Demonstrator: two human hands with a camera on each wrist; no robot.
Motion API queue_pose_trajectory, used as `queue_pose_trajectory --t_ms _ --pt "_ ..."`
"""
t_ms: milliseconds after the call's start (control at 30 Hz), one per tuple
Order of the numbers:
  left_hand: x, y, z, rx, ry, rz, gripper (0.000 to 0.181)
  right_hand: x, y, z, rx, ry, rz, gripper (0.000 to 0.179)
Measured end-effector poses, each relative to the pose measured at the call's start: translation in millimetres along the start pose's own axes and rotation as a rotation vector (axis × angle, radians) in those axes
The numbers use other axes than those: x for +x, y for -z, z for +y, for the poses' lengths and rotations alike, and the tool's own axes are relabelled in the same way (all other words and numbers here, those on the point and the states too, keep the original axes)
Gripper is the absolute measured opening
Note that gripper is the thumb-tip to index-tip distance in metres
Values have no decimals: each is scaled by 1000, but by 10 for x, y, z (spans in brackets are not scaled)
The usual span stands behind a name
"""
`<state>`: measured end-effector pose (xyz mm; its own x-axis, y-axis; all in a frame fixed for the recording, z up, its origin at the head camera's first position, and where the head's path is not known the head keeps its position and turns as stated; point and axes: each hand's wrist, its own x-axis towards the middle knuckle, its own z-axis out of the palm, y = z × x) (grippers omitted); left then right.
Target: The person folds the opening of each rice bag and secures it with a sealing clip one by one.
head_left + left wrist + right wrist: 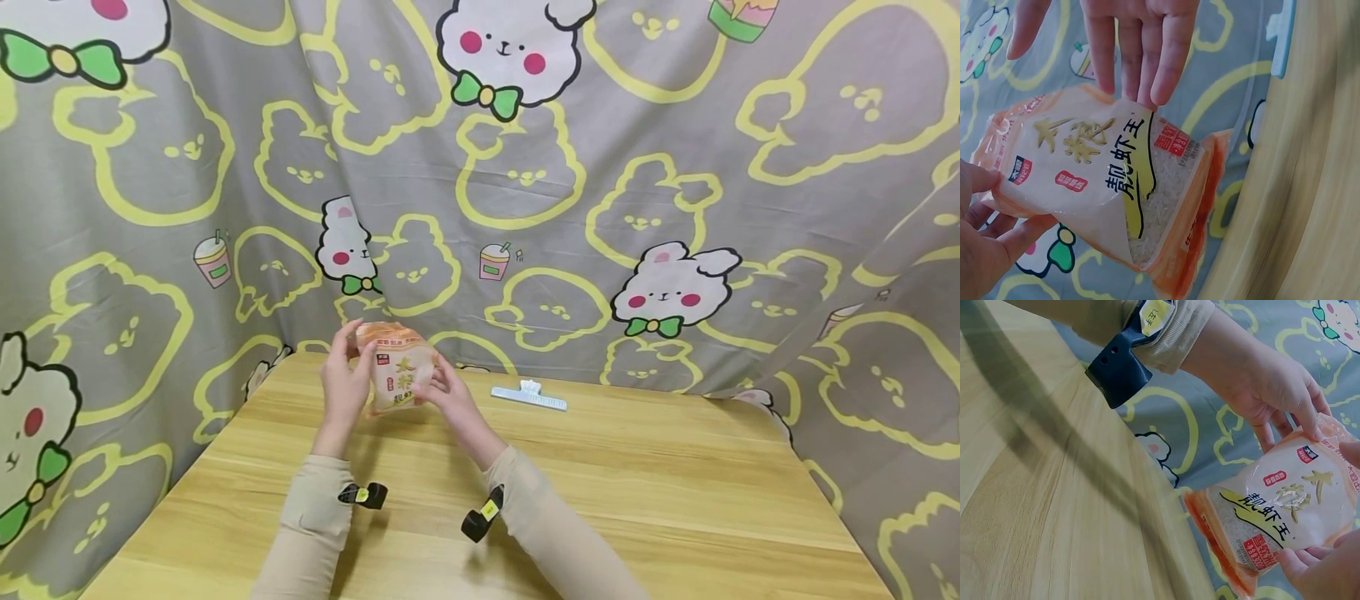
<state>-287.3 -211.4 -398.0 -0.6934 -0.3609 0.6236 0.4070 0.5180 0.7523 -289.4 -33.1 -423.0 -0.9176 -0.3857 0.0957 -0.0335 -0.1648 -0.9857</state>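
Observation:
A bag of rice (pixel 402 375) with orange ends and a printed front is held up over the far left part of the table. White grains show through its clear window (pixel 1157 206). The left hand (pixel 347 383) grips the bag's upper left side, thumb on the front and fingers behind. Against the opposite side, straight fingers of the right hand (pixel 450 392) touch the edge; in the left wrist view that thumb stands away from the bag. Whether the bag's lower end touches the tabletop, I cannot tell.
A light blue bag clip (pixel 529 396) lies to the right of the bag, near the back edge of the wooden table (pixel 645 483). Behind and at both sides hangs a grey cartoon-print curtain (pixel 420 183). Black camera mounts (pixel 483 514) stick out from both wrists.

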Motion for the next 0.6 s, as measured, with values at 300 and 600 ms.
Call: queue_pose_trajectory --t_ms 300,600 --pt "-27 -72 54 -21 -40 5 40 -75 68 -37 3 21 -3 82" --pt "-68 -151 104 -61 -24 -15 41 -137 176 -54 27 10 -8 81"
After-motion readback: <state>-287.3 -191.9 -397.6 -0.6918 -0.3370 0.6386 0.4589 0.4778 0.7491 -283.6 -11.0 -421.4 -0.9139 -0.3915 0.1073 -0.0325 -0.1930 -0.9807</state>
